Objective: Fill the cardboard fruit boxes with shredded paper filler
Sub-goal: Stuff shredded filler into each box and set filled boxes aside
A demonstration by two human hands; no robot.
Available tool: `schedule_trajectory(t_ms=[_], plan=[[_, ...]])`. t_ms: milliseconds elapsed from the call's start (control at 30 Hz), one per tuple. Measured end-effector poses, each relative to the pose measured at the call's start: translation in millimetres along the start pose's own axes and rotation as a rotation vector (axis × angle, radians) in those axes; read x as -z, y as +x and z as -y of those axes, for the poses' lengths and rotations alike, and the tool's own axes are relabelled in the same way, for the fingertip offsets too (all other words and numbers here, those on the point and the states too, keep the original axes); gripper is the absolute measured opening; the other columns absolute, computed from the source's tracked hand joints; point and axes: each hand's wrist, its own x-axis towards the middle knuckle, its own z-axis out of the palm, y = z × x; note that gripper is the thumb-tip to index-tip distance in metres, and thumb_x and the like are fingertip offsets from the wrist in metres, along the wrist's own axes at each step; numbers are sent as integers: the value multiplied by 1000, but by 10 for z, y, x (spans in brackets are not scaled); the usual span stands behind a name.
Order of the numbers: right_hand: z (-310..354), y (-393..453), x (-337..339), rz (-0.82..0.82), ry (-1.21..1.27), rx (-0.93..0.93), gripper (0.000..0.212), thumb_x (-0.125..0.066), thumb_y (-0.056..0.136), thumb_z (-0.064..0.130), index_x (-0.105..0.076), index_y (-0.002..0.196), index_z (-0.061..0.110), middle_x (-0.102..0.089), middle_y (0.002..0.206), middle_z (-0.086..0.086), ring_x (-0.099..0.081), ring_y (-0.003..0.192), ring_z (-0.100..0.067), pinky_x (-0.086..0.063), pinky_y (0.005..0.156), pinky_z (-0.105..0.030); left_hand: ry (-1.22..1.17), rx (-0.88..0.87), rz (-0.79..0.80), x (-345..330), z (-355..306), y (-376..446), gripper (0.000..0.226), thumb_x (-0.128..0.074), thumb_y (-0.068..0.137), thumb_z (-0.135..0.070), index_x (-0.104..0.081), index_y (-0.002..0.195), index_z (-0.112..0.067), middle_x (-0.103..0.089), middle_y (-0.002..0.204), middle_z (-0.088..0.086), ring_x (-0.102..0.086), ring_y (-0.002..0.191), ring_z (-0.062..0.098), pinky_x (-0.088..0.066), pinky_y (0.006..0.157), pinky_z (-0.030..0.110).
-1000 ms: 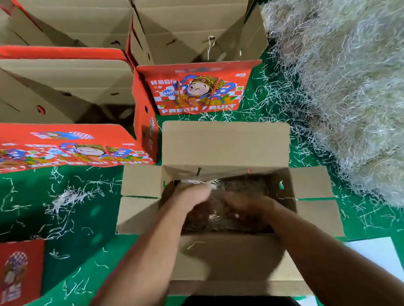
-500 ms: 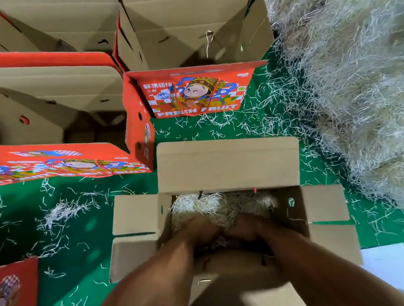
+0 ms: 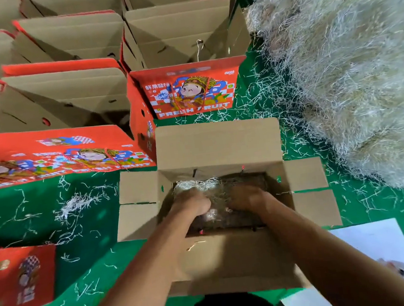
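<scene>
Both hands are pushed deeper into the open box (image 3: 218,148) than half a second ago, and the pale filler (image 3: 196,185) that then rose as a wide mound across the far side of the interior now shows only as a low tuft at the far left, with dark interior exposed to its right. The left hand (image 3: 189,204) is curled into a fist on the strands, gripping filler; the right hand (image 3: 246,198) lies knuckles-up beside it, fingers bent down into the shreds, gripping filler too. The view has pulled back a little compared with the earlier frame, showing more of the near flap.

The box stands on a green table (image 3: 22,202), all four flaps folded outward, a single loose strand on the near flap. Far and left of it, rows of red fruit boxes (image 3: 187,90) stand with lids raised; their brown interiors are in shadow and what they hold cannot be told. One faces the camera with a cartoon figure and the words FRESH FRUIT. A large filler heap (image 3: 354,68) fills the far right of the table, with stray shreds scattered over the green around it. A flat red carton (image 3: 14,280) lies near left, and white paper (image 3: 372,246) near right.
</scene>
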Motion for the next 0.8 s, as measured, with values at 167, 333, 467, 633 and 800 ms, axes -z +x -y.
schedule_trajectory(t_ms=[167,333,467,633,800], plan=[[28,-176,51,-295,-323,-169,36,-46,96,12,-54,130,5,-65,122,-18,-58,116,-36,-46,95,-43,134,-9,-166,-30,90,-133,82,-59,89,-42,-24,149,0,-31,150,19,-30,137,33,-26,117,41],[10,-99,0,-60,-320,-162,47,-45,98,18,-45,140,-4,-50,139,-23,-48,129,-38,-40,107,-44,104,6,11,111,51,-95,74,-45,97,-36,-15,154,1,-18,160,20,-23,146,33,-23,117,38],[95,1,77,98,-205,-13,34,-50,96,23,-65,122,6,-64,128,-14,-60,116,-30,-43,82,-30,77,41,68,48,-4,-78,67,-45,98,-23,-15,155,-4,-17,160,19,-27,144,35,-27,116,45],[-39,-182,145,-45,-49,-67,34,-60,90,30,-64,118,11,-66,118,-14,-63,108,-32,-45,77,-33,119,33,84,195,54,-128,63,-53,86,-42,-44,141,-12,-41,151,14,-45,132,31,-38,109,41],[-25,-634,547,-399,-155,73,22,-55,93,29,-66,107,16,-70,103,-12,-67,93,-33,-52,72,-39,72,-178,-38,411,-108,-419,31,-48,89,-37,-64,101,-14,-67,96,9,-64,88,26,-48,68,30]])
